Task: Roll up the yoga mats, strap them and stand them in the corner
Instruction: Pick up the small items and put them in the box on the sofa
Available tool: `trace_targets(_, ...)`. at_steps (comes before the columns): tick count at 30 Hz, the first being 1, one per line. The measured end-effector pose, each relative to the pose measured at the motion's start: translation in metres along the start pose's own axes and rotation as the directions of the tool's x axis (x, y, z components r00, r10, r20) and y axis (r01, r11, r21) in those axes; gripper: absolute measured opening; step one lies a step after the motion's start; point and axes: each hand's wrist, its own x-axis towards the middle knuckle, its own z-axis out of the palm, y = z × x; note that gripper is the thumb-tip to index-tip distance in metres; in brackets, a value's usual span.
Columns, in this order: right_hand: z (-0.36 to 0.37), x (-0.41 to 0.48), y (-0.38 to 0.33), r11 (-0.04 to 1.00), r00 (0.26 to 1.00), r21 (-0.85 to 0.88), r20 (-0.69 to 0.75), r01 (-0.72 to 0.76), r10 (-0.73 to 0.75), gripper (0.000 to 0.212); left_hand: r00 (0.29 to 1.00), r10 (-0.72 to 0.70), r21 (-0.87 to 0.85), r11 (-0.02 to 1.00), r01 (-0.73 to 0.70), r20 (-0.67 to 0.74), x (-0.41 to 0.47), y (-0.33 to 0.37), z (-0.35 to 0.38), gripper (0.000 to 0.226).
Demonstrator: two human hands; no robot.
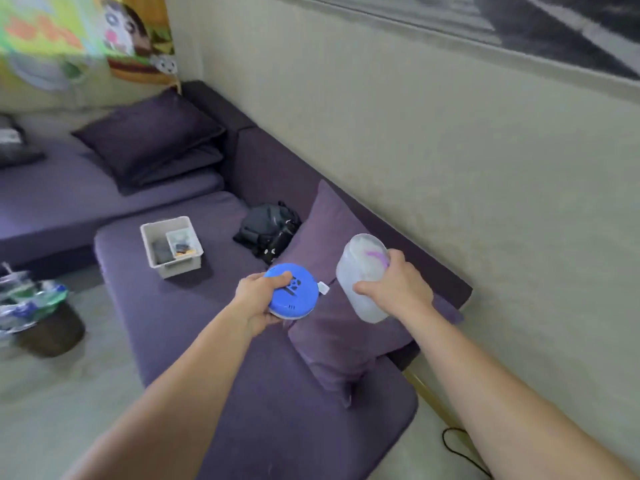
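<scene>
At frame centre, our left hand (pixel 258 303) grips one blue lid (pixel 293 292), right hand (pixel 398 289) one translucent jar (pixel 363 271); four purple cushions, one white bin (pixel 171 245) behind.

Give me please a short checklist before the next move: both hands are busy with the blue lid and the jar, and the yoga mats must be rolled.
1. Left hand free for mats: not ok, it holds the blue lid.
2. Right hand free: not ok, it grips the translucent jar.
3. Jar closed: not ok, lid is off.
4. Yoga mats located: cannot tell, none in view.
5. Straps at hand: cannot tell, none visible.
6. Place to put the jar down: ok, bare sofa seat beside the white bin.
</scene>
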Motion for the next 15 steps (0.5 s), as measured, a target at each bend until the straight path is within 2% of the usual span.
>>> trace_targets(3, 0.04, -0.007, -0.104, 0.999, 0.999, 0.039, 0.017, 0.033, -0.034, 0.08, 0.999, 0.011, -0.054, 0.998, -0.013, -0.031, 0.006, 0.04, -0.096, 0.022)
trace_targets(8, 0.099, -0.015, -0.255, 0.994, 0.989, 0.071, 0.111, 0.087, -0.094, 0.078, 0.983, 0.016, -0.114, 0.993, -0.037, -0.182, 0.016, 0.108, -0.256, 0.018)
trace_targets(11, 0.128, -0.003, -0.318, 0.989, 0.982, 0.072, 0.132, 0.127, -0.136, 0.079, 0.955, 0.053, -0.13, 0.987, -0.094, -0.291, 0.032, 0.144, -0.332, 0.013)
trace_targets(15, 0.168, 0.02, -0.373, 0.987, 0.975, 0.065, 0.162, 0.146, -0.155, 0.083, 0.923, 0.05, -0.111, 0.989, -0.099, -0.381, 0.067, 0.175, -0.399, 0.029)
